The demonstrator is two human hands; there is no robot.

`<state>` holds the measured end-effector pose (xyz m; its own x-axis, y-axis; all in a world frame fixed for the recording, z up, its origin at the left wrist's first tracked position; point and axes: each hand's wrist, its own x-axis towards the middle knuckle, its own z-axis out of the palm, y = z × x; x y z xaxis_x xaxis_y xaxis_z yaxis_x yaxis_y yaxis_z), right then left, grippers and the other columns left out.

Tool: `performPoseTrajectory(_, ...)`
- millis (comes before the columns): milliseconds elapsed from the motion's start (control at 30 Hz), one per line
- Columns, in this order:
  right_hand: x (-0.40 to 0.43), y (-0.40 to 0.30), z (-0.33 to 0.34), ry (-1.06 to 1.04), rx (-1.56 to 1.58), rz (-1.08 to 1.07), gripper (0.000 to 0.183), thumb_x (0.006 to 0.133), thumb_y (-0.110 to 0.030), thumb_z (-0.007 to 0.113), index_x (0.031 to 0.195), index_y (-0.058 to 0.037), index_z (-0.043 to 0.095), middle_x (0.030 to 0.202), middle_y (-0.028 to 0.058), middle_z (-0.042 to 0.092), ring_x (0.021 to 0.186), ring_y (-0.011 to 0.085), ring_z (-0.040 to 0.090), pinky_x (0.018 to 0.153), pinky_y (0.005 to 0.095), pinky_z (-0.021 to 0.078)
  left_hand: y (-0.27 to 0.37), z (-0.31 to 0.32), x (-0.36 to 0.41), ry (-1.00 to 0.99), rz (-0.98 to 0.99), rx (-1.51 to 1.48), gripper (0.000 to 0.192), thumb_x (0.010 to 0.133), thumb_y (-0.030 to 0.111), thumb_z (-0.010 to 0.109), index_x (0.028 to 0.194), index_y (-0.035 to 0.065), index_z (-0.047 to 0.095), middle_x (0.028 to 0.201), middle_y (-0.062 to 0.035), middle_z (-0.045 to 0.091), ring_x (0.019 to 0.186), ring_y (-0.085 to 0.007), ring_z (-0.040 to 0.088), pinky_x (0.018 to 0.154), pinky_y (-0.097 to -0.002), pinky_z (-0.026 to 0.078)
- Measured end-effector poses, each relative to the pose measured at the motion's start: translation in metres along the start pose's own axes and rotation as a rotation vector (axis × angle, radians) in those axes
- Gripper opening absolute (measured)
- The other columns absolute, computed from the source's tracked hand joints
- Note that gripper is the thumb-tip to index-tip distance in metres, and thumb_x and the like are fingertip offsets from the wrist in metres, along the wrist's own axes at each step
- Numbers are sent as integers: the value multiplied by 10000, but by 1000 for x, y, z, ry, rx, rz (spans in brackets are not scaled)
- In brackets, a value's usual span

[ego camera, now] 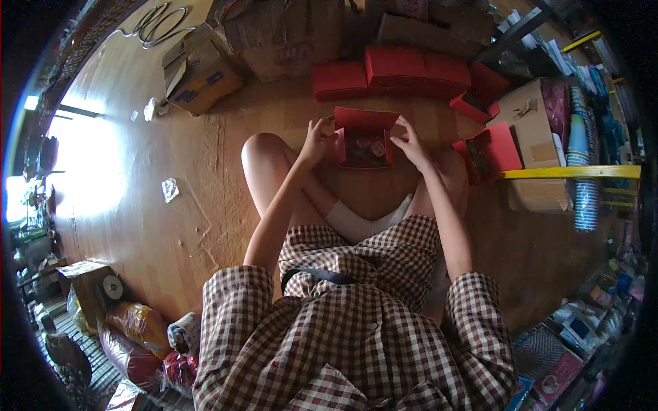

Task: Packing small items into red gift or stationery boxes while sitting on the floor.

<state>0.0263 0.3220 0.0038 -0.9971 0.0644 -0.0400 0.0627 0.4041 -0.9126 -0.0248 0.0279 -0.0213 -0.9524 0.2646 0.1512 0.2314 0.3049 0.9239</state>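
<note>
A small red cardboard box (365, 165) stands on the wood floor between my knees, its lid (366, 118) raised at the far side. Small dark and pale items (366, 148) lie inside; what they are is too small to tell. My left hand (320, 138) holds the box's left side, fingers curled near the lid's corner. At the right side and the lid's right corner, my right hand (409, 139) has thumb and fingers on the cardboard. Another red box (501, 146) is open beside my right knee, with dark contents.
Several red boxes (339, 82) line the far side before large brown cartons (288, 56). An open carton (203, 77) is at the far left. To the right are a yellow bar (570, 172) and stacked paper cups (586, 190). Crumpled plastic (169, 190) lies on the left floor.
</note>
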Motion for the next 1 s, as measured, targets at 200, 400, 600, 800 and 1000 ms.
performPoseTrajectory(200,-1,7,16,-115,33,24,163,902,-77,646,1059,-45,616,1133,23,600,1025,156,574,891,305,455,8,27,-1,32,-129,70,371,729,-74,635,1091,8,620,1022,-154,539,877,-304,568,769,-369,497)
performPoseTrajectory(400,-13,-6,24,33,-128,-293,87,883,35,589,871,-9,516,910,110,504,884,253,541,833,335,434,39,14,-22,-84,161,472,537,679,-2,668,1207,95,641,1122,-68,594,1090,-310,555,905,-430,473)
performPoseTrajectory(600,-38,-24,3,-211,-520,-253,350,875,88,496,1194,-18,592,1365,93,530,1229,276,511,1009,396,445,33,-2,-46,-301,282,746,672,736,-7,611,1382,164,546,1489,-44,452,1404,-278,367,1154,-525,253)
performPoseTrajectory(800,-49,-32,9,-263,-869,-293,616,938,-405,582,1404,-22,453,1554,106,324,1416,303,325,1129,440,348,38,1,-41,-325,330,783,559,778,46,535,1335,87,565,1441,-123,496,1409,-272,365,1154,-559,238)
performPoseTrajectory(1000,-47,-29,25,-285,-994,-373,992,787,-675,624,1449,13,355,1566,259,178,1454,382,216,1156,482,287,66,-2,-20,-666,205,1000,556,953,229,507,1471,71,382,1554,-148,317,1471,-279,227,1204,-516,161)
